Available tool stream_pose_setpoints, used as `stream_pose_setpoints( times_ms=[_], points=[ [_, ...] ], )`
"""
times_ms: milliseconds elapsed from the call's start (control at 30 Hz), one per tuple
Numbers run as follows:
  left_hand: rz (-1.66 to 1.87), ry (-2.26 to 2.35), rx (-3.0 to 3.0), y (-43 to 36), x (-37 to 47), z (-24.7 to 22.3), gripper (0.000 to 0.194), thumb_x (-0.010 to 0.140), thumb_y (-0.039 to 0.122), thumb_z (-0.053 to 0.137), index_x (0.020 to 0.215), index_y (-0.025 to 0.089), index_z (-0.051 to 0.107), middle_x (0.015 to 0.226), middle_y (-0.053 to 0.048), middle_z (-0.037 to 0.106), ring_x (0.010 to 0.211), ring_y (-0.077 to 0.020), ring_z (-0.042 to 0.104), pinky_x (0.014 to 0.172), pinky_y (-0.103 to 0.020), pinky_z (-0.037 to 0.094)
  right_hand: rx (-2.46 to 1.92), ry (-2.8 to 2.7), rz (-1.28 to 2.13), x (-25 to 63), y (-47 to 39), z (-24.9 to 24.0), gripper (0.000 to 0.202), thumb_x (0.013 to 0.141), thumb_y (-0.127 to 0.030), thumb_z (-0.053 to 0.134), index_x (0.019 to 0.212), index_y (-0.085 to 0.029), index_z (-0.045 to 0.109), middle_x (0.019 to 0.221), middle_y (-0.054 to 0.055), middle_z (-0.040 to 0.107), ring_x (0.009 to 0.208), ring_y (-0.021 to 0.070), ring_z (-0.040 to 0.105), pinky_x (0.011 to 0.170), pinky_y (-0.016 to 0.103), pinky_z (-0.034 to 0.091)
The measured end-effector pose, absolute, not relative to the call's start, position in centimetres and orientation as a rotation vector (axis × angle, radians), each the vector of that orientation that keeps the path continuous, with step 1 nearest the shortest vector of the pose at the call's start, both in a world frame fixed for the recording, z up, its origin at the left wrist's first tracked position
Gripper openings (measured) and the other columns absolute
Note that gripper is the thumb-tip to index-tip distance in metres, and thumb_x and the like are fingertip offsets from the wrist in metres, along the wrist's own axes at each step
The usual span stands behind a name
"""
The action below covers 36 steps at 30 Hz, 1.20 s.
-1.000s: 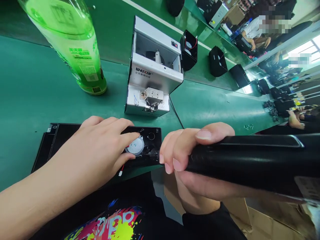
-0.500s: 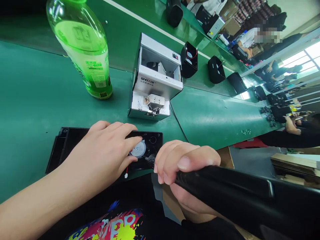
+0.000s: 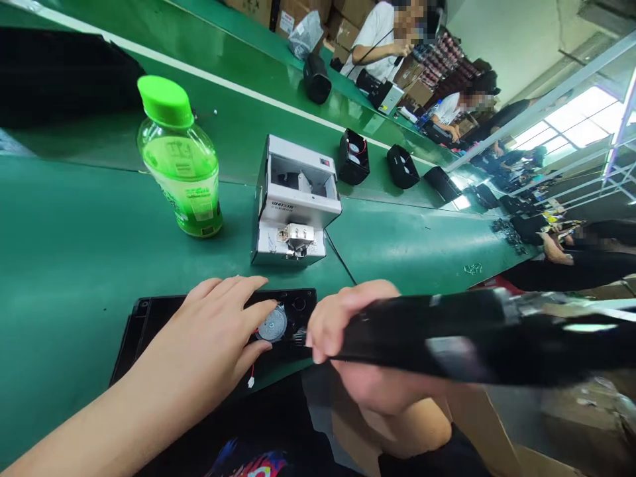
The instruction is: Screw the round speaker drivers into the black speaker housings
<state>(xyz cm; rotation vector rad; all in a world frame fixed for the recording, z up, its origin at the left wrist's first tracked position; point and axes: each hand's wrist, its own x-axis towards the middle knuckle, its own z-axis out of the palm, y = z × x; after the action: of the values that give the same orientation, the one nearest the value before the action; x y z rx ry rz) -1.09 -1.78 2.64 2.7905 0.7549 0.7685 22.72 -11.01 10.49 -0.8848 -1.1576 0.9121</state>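
Metal disc point(image 3: 273, 323) sits near, in black housing point(image 3: 161, 318), held by my left grip point(image 3: 218, 328), apparently for steadiness, while my right grip point(image 3: 328, 326) encircles a black tool point(image 3: 397, 331), presumably for control.

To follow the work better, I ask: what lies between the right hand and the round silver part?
In the head view, the blurred front end of the black tool lies between the right hand and the round silver part.

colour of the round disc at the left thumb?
Silver-grey disc, clearest in the head view.
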Motion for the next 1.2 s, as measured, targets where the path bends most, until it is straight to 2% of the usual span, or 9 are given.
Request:
stream_pose_setpoints(
  times_ms=[133, 233, 300, 400, 700, 800, 900, 1033, 1200],
  points=[
    [0.946, 0.793, 2.802, -3.0, -1.3, 3.1, 0.030, 0.120, 0.020, 0.062, 0.120, 0.025, 0.091, 0.157, -0.019, 0.090, 0.144, -0.0425, 0.083, 0.120, -0.067, 0.064, -0.710, -1.086, 0.676, 23.5, -5.8, 14.9, 0.065, 0.120, -0.091, 0.071, 0.126, -0.032, 0.098, 0.072, -0.005, 0.077, 0.052, 0.0145, 0.072, 0.055, 0.032, 0.069],
    [1.076, 0.883, 2.767, -4.5, -1.5, 3.3, 0.034, 0.126, 0.019, 0.058, 0.125, 0.023, 0.092, 0.150, -0.015, 0.094, 0.140, -0.0381, 0.084, 0.122, -0.061, 0.057, -0.725, -1.189, 0.521, 23.3, -1.0, 16.4, 0.088, 0.113, -0.106, 0.045, 0.094, -0.029, 0.084, 0.064, -0.010, 0.071, 0.047, 0.0114, 0.068, 0.052, 0.032, 0.055],
    [1.095, 0.851, 2.779, -5.5, -1.8, 3.0, 0.031, 0.129, 0.026, 0.061, 0.134, 0.021, 0.092, 0.139, -0.010, 0.098, 0.125, -0.0331, 0.087, 0.115, -0.055, 0.057, -0.781, -1.235, 0.561, 23.0, 1.3, 16.1, 0.095, 0.100, -0.120, 0.054, 0.085, -0.029, 0.076, 0.059, -0.009, 0.068, 0.043, 0.0128, 0.064, 0.048, 0.033, 0.051],
    [1.078, 0.796, 2.793, -6.8, -2.3, 2.1, 0.032, 0.130, 0.033, 0.064, 0.139, 0.021, 0.092, 0.135, -0.007, 0.100, 0.115, -0.0284, 0.089, 0.111, -0.050, 0.059, -0.805, -1.252, 0.715, 23.0, 2.9, 15.1, 0.086, 0.081, -0.118, 0.089, 0.099, -0.034, 0.085, 0.062, -0.005, 0.070, 0.044, 0.0188, 0.061, 0.041, 0.036, 0.052],
    [0.924, 0.953, 2.652, -9.2, -1.4, 1.3, 0.053, 0.118, 0.066, 0.079, 0.155, 0.030, 0.091, 0.156, -0.018, 0.093, 0.140, -0.0416, 0.086, 0.124, -0.060, 0.070, -0.801, -1.132, 0.821, 24.3, -0.3, 15.5, 0.072, 0.101, -0.103, 0.089, 0.113, -0.033, 0.095, 0.068, -0.005, 0.073, 0.049, 0.0181, 0.065, 0.047, 0.035, 0.057],
    [0.912, 0.962, 2.642, -9.3, -1.8, 0.9, 0.050, 0.119, 0.061, 0.079, 0.156, 0.030, 0.091, 0.159, -0.019, 0.092, 0.139, -0.0414, 0.086, 0.120, -0.060, 0.070, -0.733, -1.120, 0.867, 23.2, -3.0, 15.7, 0.063, 0.113, -0.092, 0.084, 0.121, -0.032, 0.098, 0.072, -0.004, 0.076, 0.053, 0.0186, 0.070, 0.053, 0.038, 0.064],
    [0.898, 0.926, 2.731, -9.2, -2.5, 0.8, 0.036, 0.120, 0.038, 0.075, 0.149, 0.028, 0.093, 0.158, -0.016, 0.093, 0.130, -0.0367, 0.085, 0.107, -0.054, 0.069, -0.724, -1.177, 0.893, 21.5, -4.0, 14.9, 0.066, 0.121, -0.094, 0.069, 0.126, -0.034, 0.095, 0.074, -0.004, 0.077, 0.053, 0.0181, 0.071, 0.054, 0.037, 0.066],
    [0.908, 0.881, 2.894, -8.9, -2.6, 1.4, 0.033, 0.117, 0.012, 0.066, 0.126, 0.020, 0.097, 0.152, -0.012, 0.096, 0.119, -0.0325, 0.082, 0.095, -0.051, 0.060, -0.766, -1.186, 1.052, 19.8, -2.8, 12.9, 0.070, 0.107, -0.103, 0.081, 0.120, -0.034, 0.090, 0.072, -0.005, 0.080, 0.053, 0.0202, 0.073, 0.053, 0.037, 0.067],
    [0.927, 0.938, 2.806, -8.9, -2.1, 2.0, 0.036, 0.121, 0.014, 0.062, 0.123, 0.021, 0.097, 0.145, -0.010, 0.098, 0.119, -0.0321, 0.081, 0.093, -0.052, 0.056, -0.760, -1.179, 1.106, 19.6, -1.9, 11.5, 0.072, 0.101, -0.101, 0.089, 0.119, -0.032, 0.092, 0.073, -0.004, 0.083, 0.053, 0.0204, 0.074, 0.054, 0.037, 0.066]
  ],
)
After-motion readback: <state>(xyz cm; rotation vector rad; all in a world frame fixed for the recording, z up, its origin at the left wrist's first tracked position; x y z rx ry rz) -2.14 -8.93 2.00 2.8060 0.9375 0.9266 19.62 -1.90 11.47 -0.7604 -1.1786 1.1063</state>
